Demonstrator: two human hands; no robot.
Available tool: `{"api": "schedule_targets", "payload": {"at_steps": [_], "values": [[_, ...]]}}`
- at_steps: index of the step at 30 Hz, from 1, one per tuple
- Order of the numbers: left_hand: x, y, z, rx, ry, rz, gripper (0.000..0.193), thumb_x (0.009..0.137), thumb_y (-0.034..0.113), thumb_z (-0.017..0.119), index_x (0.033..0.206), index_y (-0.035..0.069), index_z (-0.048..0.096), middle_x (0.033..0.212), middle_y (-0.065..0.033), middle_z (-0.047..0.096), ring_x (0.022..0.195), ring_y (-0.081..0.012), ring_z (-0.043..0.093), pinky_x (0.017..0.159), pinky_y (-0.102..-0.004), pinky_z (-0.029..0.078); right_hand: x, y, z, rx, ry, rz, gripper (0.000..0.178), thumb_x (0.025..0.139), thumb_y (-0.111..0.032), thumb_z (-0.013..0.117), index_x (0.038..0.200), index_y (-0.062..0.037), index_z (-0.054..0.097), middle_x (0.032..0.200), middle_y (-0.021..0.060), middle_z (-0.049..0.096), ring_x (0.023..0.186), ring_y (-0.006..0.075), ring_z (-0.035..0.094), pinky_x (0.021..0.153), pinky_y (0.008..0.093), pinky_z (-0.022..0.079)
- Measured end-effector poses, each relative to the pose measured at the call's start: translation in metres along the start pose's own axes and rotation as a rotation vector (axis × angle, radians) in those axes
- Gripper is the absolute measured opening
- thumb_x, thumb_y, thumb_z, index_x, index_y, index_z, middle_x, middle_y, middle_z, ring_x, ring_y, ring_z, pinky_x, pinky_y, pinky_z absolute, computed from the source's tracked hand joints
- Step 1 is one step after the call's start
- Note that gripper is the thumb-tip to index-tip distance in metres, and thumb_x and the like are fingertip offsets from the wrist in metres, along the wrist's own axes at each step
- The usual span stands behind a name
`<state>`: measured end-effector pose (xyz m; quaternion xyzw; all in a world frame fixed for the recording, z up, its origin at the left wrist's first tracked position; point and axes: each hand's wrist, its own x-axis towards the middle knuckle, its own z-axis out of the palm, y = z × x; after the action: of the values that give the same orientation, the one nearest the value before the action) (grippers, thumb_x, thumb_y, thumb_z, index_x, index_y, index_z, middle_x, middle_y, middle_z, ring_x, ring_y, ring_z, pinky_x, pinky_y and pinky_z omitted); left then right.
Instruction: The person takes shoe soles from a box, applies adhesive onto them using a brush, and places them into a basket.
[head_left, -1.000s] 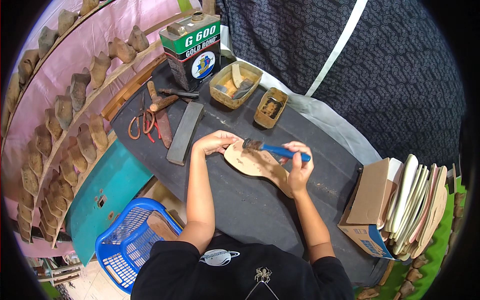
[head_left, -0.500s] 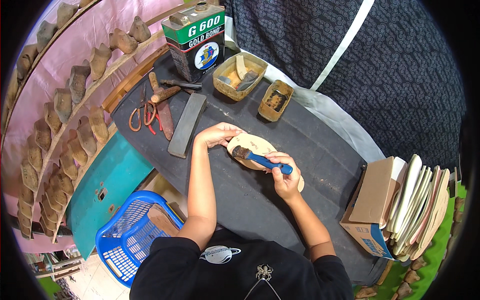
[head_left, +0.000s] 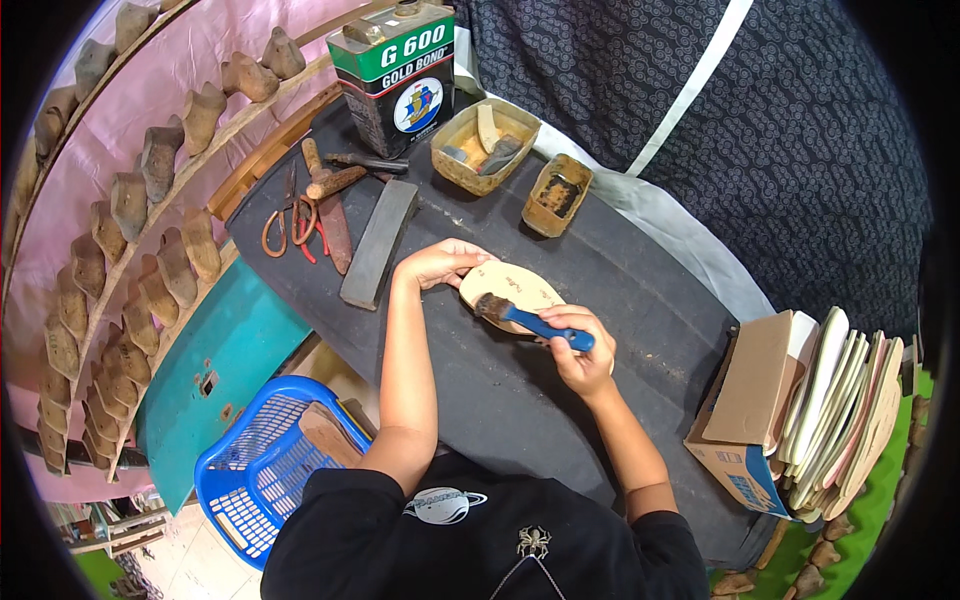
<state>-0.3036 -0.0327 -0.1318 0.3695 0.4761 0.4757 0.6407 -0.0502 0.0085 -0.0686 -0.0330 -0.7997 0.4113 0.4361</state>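
Note:
A beige shoe insole (head_left: 510,283) with small dark marks is held above the black tabletop. My left hand (head_left: 446,263) grips its far left end, thumb and fingers closed on the edge. In my right hand (head_left: 588,358) is a paintbrush (head_left: 545,326) with a blue handle. Its dark, worn bristles rest on or just over the insole's near left edge; contact is hard to tell. The right hand and handle hide much of the insole's right end. Beyond my hands stands a small crusted tub (head_left: 541,216), dark residue inside.
A grey block (head_left: 380,245), scissors (head_left: 290,222) and a hammer (head_left: 335,183) lie left. Behind are a green-and-black can (head_left: 395,85) and a larger tub (head_left: 460,173). Right stands a carton (head_left: 745,390) of soles (head_left: 835,410). A blue plastic chair (head_left: 265,475) is near left.
The brush and my right hand have shifted slightly right and toward me across the insole. My left hand keeps its hold. The whole view has moved a little.

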Motion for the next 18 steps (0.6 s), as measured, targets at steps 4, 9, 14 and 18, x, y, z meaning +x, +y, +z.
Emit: {"api": "schedule_targets", "payload": {"at_steps": [4,9,14,18], "values": [[0.0,0.0,0.0,-0.016,-0.002,-0.001,0.031,0.083,0.022,0.05,0.106,0.0,0.054,0.093,-0.0041,0.06,0.077,-0.0072,0.058,0.06,-0.0192,0.049,0.005,0.003,0.008,-0.029,-0.042,-0.029,0.013,0.077,-0.008,0.056,0.085,0.0023,0.051,0.089,0.017,0.057,0.083,0.0252,0.057,0.075,0.0312,0.045],[0.0,0.001,-0.001,-0.009,-0.001,-0.001,0.032,0.083,0.022,0.051,0.106,0.001,0.054,0.093,-0.0051,0.06,0.079,-0.0085,0.058,0.063,-0.0218,0.05,-0.004,0.0,-0.009,-0.066,-0.022,-0.095,0.01,0.074,-0.006,0.052,0.077,0.0038,0.052,0.078,0.0177,0.058,0.072,0.0238,0.059,0.066,0.0301,0.047],[-0.001,0.003,0.001,0.002,-0.005,-0.001,0.032,0.083,0.023,0.05,0.107,0.001,0.054,0.094,-0.0062,0.061,0.081,-0.0098,0.059,0.065,-0.0242,0.05,-0.005,-0.001,-0.014,-0.04,0.04,-0.141,0.013,0.075,-0.008,0.052,0.076,0.0043,0.052,0.076,0.0183,0.059,0.07,0.0245,0.06,0.062,0.0309,0.049],[0.0,0.0,-0.002,-0.011,-0.018,0.0,0.032,0.083,0.023,0.05,0.107,0.001,0.054,0.094,-0.0061,0.06,0.082,-0.0101,0.059,0.066,-0.0244,0.05,0.001,0.004,0.002,-0.016,0.021,-0.055,0.012,0.076,-0.008,0.054,0.078,0.0038,0.053,0.079,0.0181,0.059,0.076,0.0256,0.06,0.066,0.0315,0.048]]}}
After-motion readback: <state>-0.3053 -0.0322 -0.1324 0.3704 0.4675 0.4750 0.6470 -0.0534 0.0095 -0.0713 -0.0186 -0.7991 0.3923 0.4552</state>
